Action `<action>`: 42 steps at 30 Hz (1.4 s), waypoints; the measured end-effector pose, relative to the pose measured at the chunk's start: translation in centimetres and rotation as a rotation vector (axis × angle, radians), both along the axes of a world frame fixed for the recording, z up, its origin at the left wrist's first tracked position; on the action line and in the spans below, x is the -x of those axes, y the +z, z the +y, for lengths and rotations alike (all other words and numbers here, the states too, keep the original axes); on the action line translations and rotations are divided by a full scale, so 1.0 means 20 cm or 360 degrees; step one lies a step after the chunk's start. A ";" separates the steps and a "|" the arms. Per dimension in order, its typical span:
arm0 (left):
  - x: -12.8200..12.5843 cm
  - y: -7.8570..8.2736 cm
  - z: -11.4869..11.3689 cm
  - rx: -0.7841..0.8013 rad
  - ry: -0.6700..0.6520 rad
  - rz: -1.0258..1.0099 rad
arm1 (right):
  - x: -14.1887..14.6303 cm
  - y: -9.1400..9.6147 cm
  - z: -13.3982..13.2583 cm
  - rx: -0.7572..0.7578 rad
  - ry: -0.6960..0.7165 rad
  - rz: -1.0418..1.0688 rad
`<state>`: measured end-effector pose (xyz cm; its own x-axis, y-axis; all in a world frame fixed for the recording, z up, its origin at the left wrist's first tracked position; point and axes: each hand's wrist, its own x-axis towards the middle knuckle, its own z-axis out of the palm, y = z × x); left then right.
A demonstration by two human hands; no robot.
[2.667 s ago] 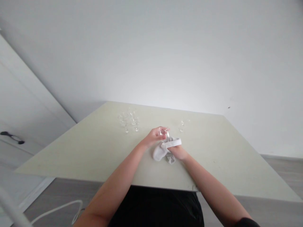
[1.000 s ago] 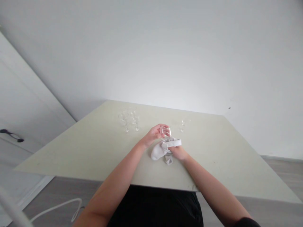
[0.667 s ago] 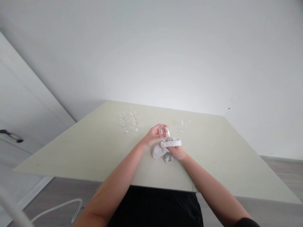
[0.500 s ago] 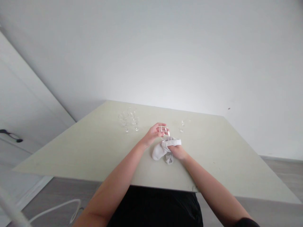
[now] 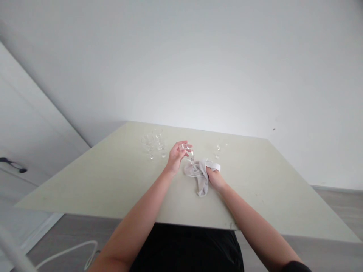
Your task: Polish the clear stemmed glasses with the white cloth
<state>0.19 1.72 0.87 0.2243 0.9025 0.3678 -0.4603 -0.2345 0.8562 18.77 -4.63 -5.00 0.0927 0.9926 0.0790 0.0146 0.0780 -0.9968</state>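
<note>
A clear stemmed glass (image 5: 190, 154) is tilted in my left hand (image 5: 177, 155), whose fingers curl around its bowl. The foot of the glass points down toward a white cloth (image 5: 202, 181), close against it. My right hand (image 5: 216, 178) is closed on the right part of that cloth, and some of its fingers are hidden by the folds. One loose end of the cloth hangs toward the near table edge.
Several clear stemmed glasses (image 5: 154, 142) stand in a group at the back left of the pale table (image 5: 107, 181). Another clear glass (image 5: 217, 151) stands at the back right. A white wall (image 5: 198, 68) rises behind the table, and a white cabinet (image 5: 28, 113) is at the left.
My left hand has moved up and left with the glass, uncovering its stem and foot. The cloth has opened out and shifted slightly right with my right hand.
</note>
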 end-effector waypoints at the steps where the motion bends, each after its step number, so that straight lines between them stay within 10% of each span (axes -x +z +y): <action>1: 0.00 0.00 0.00 -0.0025 0.0020 -0.0011 | 0.00 0.00 0.00 0.0029 0.0039 0.0021; 42: -0.02 -0.02 0.00 -0.0198 0.0002 -0.0080 | 0.08 0.15 -0.08 0.0167 0.0256 0.0250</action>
